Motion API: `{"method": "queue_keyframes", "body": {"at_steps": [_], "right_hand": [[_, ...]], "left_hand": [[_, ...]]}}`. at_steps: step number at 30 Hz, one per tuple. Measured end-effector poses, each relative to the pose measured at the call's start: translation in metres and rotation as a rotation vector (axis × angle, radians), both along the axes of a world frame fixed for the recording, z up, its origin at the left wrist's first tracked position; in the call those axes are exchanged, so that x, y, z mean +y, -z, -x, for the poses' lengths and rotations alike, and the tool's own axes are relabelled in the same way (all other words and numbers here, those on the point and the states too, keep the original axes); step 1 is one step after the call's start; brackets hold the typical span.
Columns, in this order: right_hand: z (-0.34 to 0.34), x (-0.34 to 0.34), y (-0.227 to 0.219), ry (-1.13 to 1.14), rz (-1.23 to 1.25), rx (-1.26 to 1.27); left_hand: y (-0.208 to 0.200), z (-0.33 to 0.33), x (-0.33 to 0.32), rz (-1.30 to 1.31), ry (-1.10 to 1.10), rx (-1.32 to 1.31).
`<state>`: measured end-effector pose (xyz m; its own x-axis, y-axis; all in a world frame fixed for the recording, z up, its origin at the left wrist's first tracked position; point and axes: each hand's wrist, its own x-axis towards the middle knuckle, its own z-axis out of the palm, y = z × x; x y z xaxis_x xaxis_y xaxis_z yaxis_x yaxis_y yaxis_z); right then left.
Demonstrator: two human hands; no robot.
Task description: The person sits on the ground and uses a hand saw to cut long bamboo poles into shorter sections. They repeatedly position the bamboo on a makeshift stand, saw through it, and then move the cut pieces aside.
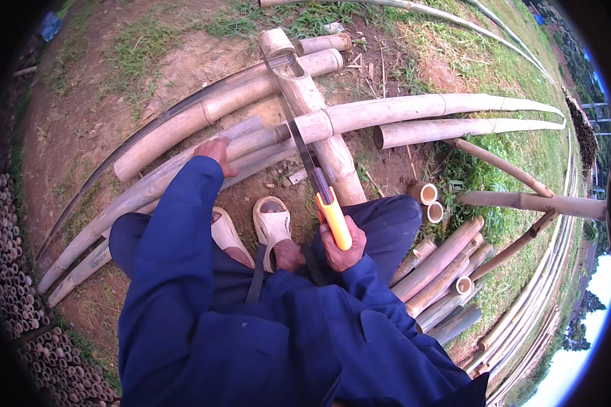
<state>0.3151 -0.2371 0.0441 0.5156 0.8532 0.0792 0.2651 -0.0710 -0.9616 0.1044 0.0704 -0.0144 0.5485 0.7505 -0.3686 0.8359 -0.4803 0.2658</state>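
Note:
My right hand (344, 243) is closed round the orange-yellow handle of a handsaw (332, 220). Its long blade points away from me and lies across a long bamboo pole (387, 114), close to a dark band on the pole. Farther left, my left hand (215, 154) presses down on the same pole with its fingers curled over it. Beneath the pole, a thick bamboo log (334, 161) with a cut-out hollow near its far end runs crosswise. The blade's tip reaches over that hollow.
Other poles (183, 125) lie beside the work, at left and beyond. Short cut bamboo pieces (448, 268) are heaped by my right knee. At right stands a bamboo frame (529, 201). Stacked bamboo tubes (13, 264) fill the left edge. My sandalled feet (273, 220) are just below the pole.

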Motion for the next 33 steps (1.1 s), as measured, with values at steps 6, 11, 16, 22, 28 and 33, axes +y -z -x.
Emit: {"method": "queue_keyframes", "body": {"at_steps": [6,11,16,22,28,33], "right_hand": [[-0.002,0.016,-0.005,-0.107,0.115,0.003],[0.004,-0.050,-0.028,-0.119,0.154,-0.039],[0.004,-0.034,-0.017,-0.057,0.131,0.008],[-0.005,0.038,-0.002,-0.112,0.116,0.014],[-0.002,-0.091,-0.050,-0.148,0.205,-0.218],[-0.014,0.029,-0.013,-0.117,0.185,0.007]], "left_hand": [[-0.003,-0.006,0.003,0.004,-0.021,0.020],[-0.004,-0.002,0.001,-0.018,0.030,0.106],[0.004,-0.005,-0.001,0.012,0.006,0.082],[-0.002,-0.004,0.006,0.004,-0.016,0.065],[0.002,-0.005,-0.003,-0.030,0.011,0.071],[0.005,-0.011,-0.001,0.003,0.022,0.080]]}}
